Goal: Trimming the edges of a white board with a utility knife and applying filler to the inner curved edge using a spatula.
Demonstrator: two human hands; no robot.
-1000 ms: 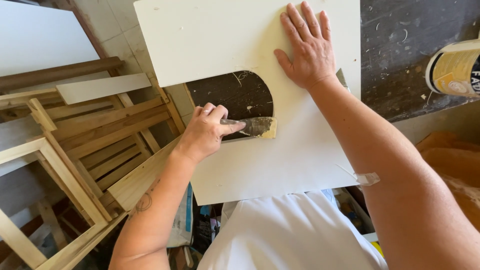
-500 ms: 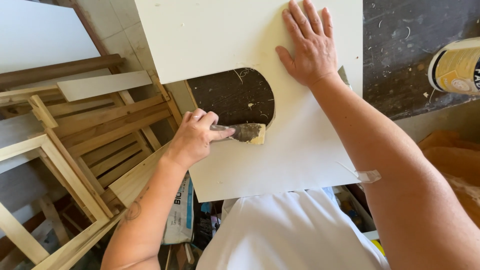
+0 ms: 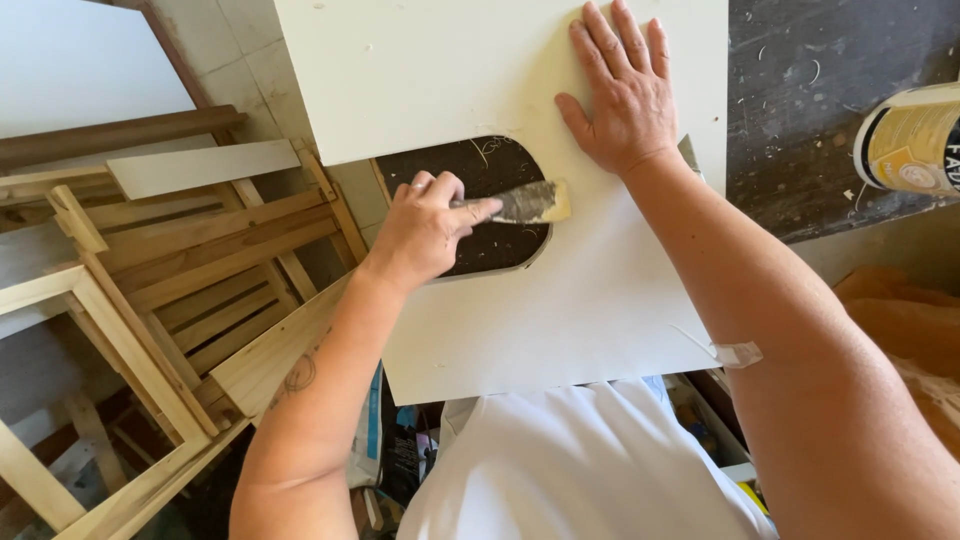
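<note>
The left hand (image 3: 425, 232) is closing around the handle of a putty knife (image 3: 525, 203), index finger stretched along it, and is pressing the blade's pale filler against the right edge of the arched cutout (image 3: 470, 210) in a white board (image 3: 560, 300). The right hand (image 3: 625, 95) is lying flat and open on the board, just above and to the right of the blade, pinning the panel to the dark worktop (image 3: 820, 120).

To do this well, the blade is probably best kept at a low angle, with the extended finger giving steady pressure so the filler is pushed into the cut edge rather than smeared over the face. The flat hand should be bearing down firmly, since the board is overhanging the worktop towards the person and could be tipping under the stroke. A tin (image 3: 910, 140) is standing well to the right of the flat hand; wooden frames (image 3: 150, 280) are stacked to the left of the gripping hand, below the board.
</note>
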